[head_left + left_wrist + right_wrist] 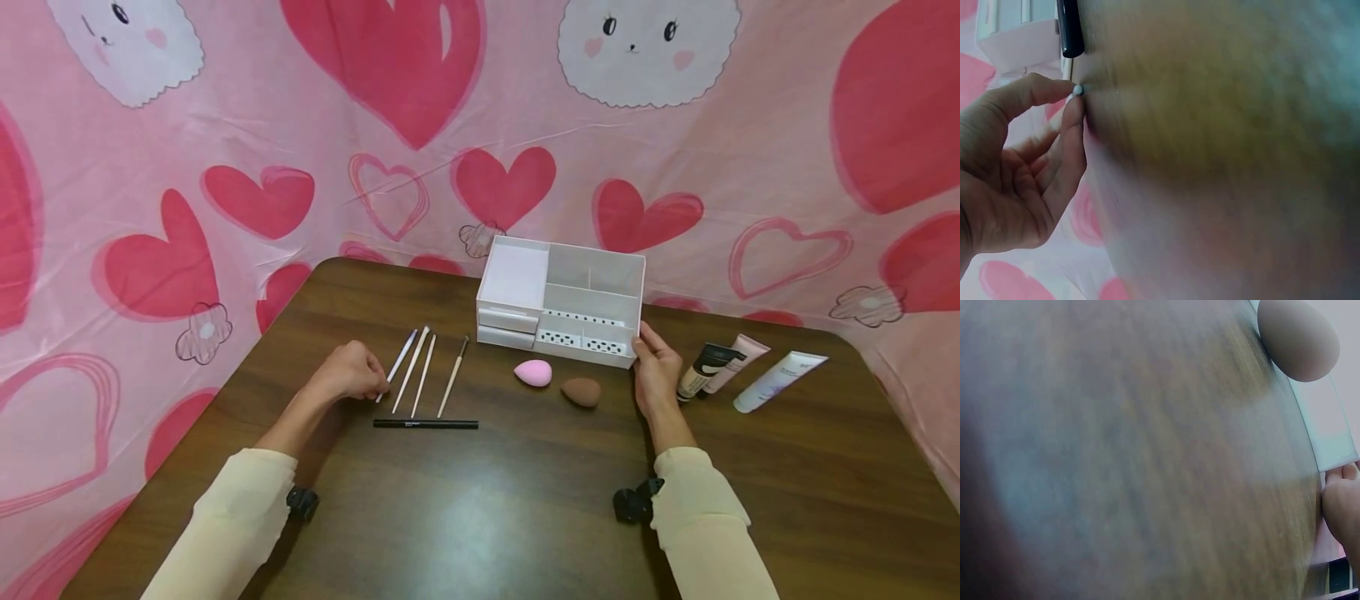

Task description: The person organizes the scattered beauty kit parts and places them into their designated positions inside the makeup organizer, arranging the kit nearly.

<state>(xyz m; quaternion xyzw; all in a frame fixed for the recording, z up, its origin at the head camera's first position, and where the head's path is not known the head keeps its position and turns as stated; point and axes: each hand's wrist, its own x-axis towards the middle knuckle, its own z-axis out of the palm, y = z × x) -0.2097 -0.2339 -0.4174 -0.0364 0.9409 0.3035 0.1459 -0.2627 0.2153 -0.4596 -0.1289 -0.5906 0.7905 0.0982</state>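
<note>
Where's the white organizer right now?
In the head view, the white organizer stands at the back of the table, just right of picture centre, behind the pink sponge and brown sponge. The right hand holds its near right corner.

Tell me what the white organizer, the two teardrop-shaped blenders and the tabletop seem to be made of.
White organizer: probably rigid plastic with a smooth finish, judging by its thin, straight walls.
Pink blender and brown blender: likely soft foam, fairly matte, as their rounded surfaces show only gentle shading.
Tabletop: wood or wood-look laminate, from its brown grain; a pale reflection suggests a semi-gloss finish.
</note>
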